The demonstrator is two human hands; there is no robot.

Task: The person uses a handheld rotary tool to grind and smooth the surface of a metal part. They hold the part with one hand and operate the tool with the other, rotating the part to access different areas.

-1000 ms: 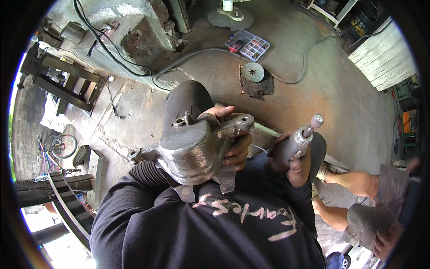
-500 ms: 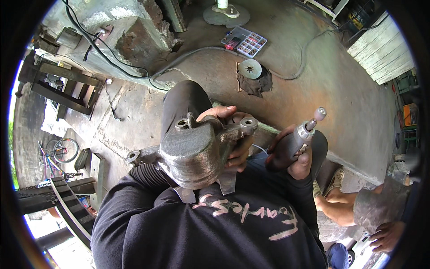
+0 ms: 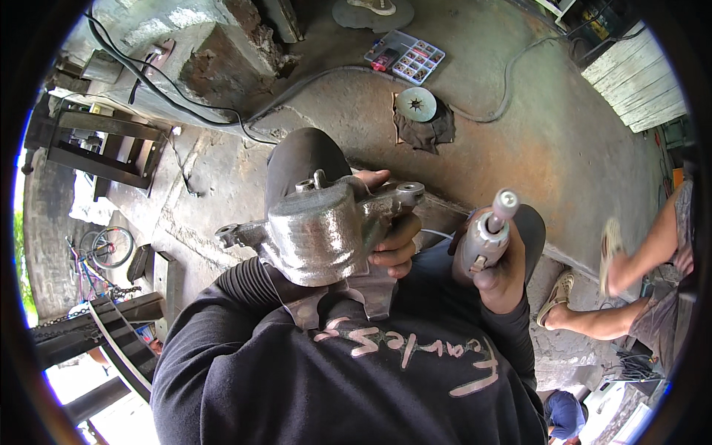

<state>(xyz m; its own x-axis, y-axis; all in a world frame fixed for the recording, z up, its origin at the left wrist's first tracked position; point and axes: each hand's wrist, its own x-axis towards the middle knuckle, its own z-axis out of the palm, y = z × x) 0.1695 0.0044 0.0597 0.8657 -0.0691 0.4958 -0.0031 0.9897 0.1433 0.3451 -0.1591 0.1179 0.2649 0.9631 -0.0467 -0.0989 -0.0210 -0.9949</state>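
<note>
In front of my chest is a bare metal brake caliper with a rounded body, bolt ears on both sides and two prongs at its lower edge. My left hand grips it from behind, its fingers wrapped round the right side; the rest of that hand is hidden. To the right, apart from the caliper, my right hand is closed round a grey rotary tool. A pale pinkish grinding stone sits at the tool's tip, tilted up toward the view.
On the concrete floor ahead lie a compartment box of small bits and a metal disc on a dark cloth. A grey cable runs behind them. At the right, another person's legs show. A bicycle stands far left.
The caliper has tilted slightly, with more light on its face. The rotary tool's tip has swung left and toward the view. At the right, the other person has moved.
</note>
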